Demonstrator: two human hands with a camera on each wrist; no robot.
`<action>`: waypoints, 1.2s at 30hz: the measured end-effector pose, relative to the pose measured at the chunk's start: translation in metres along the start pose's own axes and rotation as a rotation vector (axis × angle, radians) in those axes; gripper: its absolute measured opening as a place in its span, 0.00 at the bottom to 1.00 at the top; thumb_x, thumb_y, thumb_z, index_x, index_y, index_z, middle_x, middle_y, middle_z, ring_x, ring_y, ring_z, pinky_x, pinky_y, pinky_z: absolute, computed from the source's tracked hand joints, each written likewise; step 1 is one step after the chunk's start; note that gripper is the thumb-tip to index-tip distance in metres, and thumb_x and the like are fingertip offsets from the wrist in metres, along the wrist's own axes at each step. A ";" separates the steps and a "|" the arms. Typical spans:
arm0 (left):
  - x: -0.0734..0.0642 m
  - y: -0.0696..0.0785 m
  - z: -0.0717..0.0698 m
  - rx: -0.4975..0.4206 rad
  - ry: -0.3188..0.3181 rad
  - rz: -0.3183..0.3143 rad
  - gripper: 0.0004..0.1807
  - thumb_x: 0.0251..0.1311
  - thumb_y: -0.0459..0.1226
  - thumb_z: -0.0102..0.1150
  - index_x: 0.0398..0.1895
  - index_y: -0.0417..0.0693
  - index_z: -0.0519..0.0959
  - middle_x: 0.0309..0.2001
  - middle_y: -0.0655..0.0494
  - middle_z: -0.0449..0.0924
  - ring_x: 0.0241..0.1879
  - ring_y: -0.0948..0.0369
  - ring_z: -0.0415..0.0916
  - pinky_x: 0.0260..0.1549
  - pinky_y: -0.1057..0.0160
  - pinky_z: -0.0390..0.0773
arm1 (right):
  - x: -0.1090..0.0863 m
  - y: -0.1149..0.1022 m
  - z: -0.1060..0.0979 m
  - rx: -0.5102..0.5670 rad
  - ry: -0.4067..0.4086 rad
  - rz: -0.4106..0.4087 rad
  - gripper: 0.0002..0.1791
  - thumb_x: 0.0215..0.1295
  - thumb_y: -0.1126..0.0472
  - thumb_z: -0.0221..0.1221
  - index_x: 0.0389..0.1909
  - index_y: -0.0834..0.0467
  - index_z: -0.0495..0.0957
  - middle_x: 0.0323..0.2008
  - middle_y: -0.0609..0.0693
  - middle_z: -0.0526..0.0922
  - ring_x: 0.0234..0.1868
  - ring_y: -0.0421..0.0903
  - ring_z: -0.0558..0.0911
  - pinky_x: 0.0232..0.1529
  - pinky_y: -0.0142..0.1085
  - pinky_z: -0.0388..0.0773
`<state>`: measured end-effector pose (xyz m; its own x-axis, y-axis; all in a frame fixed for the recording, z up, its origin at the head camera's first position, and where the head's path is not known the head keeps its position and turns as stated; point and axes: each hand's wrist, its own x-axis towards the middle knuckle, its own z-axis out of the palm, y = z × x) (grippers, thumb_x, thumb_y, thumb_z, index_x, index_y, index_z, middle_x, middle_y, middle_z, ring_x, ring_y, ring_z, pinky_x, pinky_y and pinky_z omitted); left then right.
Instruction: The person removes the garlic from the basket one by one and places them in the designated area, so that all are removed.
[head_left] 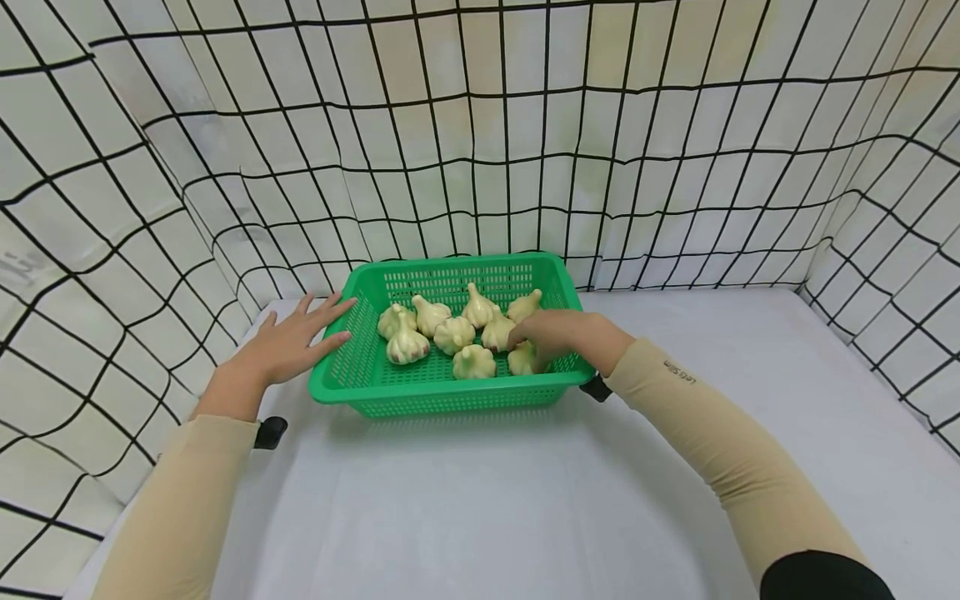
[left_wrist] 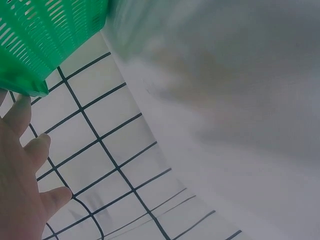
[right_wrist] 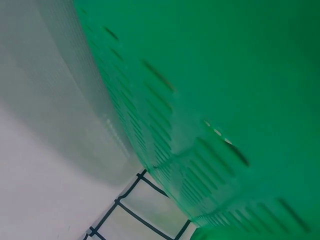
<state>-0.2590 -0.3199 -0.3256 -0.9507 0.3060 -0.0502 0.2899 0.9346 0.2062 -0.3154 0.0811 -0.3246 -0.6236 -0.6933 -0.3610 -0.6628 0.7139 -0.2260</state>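
Observation:
A green plastic basket (head_left: 450, 392) with slotted walls holds several whole garlic bulbs (head_left: 453, 335). My right hand (head_left: 558, 337) reaches over the basket's right end, its fingers bent down around a garlic bulb (head_left: 521, 359) near the front right corner. Part of that bulb is hidden by the hand. At the left end, my left hand (head_left: 296, 337) has its fingers spread, the fingertips right at the basket's rim. The left wrist view shows these fingers (left_wrist: 37, 150) beside the basket's corner. Only the basket's outer wall (right_wrist: 165, 110) fills most of the right wrist view.
The basket stands on a white-covered table (head_left: 465, 500), near its back edge. A black wire grid (head_left: 506, 158) rises behind and along both sides, with white panels beyond it. Wrist-worn black devices (head_left: 270, 432) sit under both wrists.

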 end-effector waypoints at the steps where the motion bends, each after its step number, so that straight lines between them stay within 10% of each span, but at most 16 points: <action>1: 0.000 0.000 0.000 0.000 0.000 0.000 0.41 0.77 0.62 0.38 0.84 0.55 0.48 0.83 0.44 0.39 0.79 0.35 0.30 0.66 0.23 0.27 | 0.000 0.000 0.000 0.006 -0.002 0.003 0.28 0.62 0.69 0.69 0.65 0.56 0.79 0.63 0.53 0.79 0.63 0.51 0.77 0.59 0.41 0.77; 36: -0.001 0.002 -0.001 -0.002 0.000 -0.001 0.41 0.76 0.63 0.38 0.84 0.55 0.49 0.83 0.44 0.40 0.79 0.35 0.30 0.66 0.23 0.28 | -0.014 0.002 -0.010 0.044 0.036 -0.072 0.28 0.60 0.68 0.69 0.64 0.56 0.80 0.62 0.52 0.80 0.65 0.49 0.76 0.63 0.41 0.75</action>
<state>-0.2577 -0.3181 -0.3237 -0.9510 0.3049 -0.0509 0.2886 0.9347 0.2076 -0.3125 0.0912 -0.3115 -0.5897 -0.7457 -0.3101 -0.6885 0.6649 -0.2896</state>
